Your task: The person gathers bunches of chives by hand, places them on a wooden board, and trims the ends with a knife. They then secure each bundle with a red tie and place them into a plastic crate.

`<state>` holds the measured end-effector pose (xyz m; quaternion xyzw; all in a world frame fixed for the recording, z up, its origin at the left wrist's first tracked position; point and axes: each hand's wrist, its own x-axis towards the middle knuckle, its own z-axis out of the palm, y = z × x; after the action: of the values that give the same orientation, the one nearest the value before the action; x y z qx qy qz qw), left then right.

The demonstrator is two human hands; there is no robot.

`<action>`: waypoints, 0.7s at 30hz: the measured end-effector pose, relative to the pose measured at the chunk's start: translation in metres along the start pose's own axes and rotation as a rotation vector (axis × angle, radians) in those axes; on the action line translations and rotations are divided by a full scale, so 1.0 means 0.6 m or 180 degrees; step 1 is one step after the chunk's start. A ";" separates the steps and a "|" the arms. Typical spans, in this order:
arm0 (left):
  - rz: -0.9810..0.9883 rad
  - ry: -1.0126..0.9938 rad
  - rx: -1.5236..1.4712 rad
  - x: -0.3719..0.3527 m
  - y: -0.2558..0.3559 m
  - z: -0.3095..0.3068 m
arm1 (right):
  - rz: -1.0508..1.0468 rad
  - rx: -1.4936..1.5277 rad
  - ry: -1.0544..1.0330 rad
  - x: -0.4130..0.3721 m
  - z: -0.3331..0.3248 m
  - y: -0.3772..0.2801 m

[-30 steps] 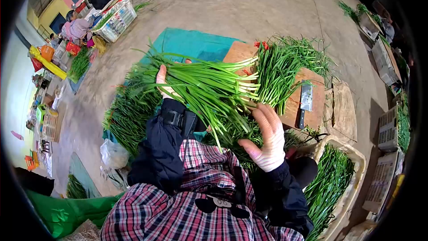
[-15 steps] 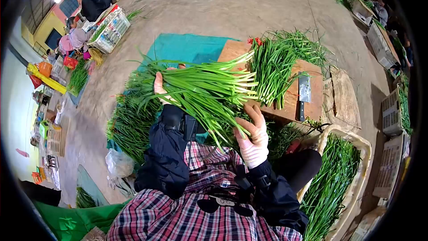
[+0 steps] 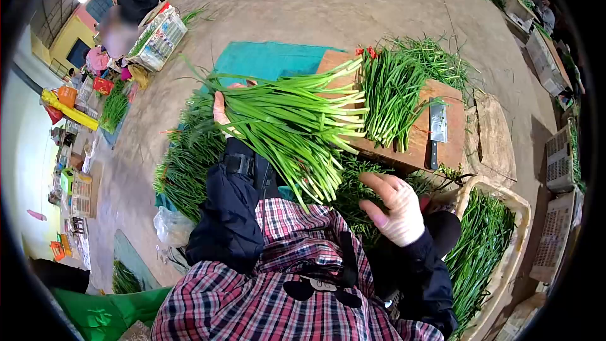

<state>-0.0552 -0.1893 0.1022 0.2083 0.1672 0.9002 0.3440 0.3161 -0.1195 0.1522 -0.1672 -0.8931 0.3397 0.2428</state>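
Note:
A large bunch of garlic chives [image 3: 290,110] lies across my left hand [image 3: 220,112], which is wrapped round its leafy end. The pale stem ends fan out to the right. My gloved right hand [image 3: 399,209] is off the bunch, below and right of it, fingers apart and holding nothing. Beyond it, another heap of chives [image 3: 392,98] rests on a wooden board [image 3: 413,145], with red ties at its top. Right of that heap a cleaver [image 3: 437,127] lies flat, its black handle towards me.
A pale crate [image 3: 525,215] full of chives stands at my right. More chives [image 3: 189,167] are piled at left on a teal sheet [image 3: 271,60], beside a clear plastic bag [image 3: 172,227]. White crates [image 3: 558,161] line the far right. People sit at the upper left.
My right hand has moved away from the stem ends, right and down towards me. The bunch stays in my left hand, its lower stems spread a little differently.

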 end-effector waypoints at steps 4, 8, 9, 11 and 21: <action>-0.0075 -0.0236 -0.0102 -0.009 -0.011 0.021 | -0.0541 0.0076 0.0246 0.069 0.048 -0.026; -0.0114 -0.0088 -0.0117 -0.013 -0.020 0.009 | -0.0921 0.0270 0.0981 0.083 0.101 -0.035; -0.0105 -0.0135 -0.0061 -0.014 -0.018 0.001 | -0.1013 0.0209 0.1039 0.080 0.105 -0.040; -0.0231 -0.0271 -0.0209 -0.015 -0.014 -0.014 | -0.1087 -0.0118 0.0823 0.062 0.093 -0.053; -0.0714 -0.0839 -0.0944 0.005 0.021 -0.064 | -0.0035 0.0983 -0.1345 -0.075 0.062 0.015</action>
<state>-0.0827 -0.2020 0.0756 0.2513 0.0086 0.8360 0.4877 0.3341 -0.1531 0.1075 -0.0487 -0.8624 0.4982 0.0754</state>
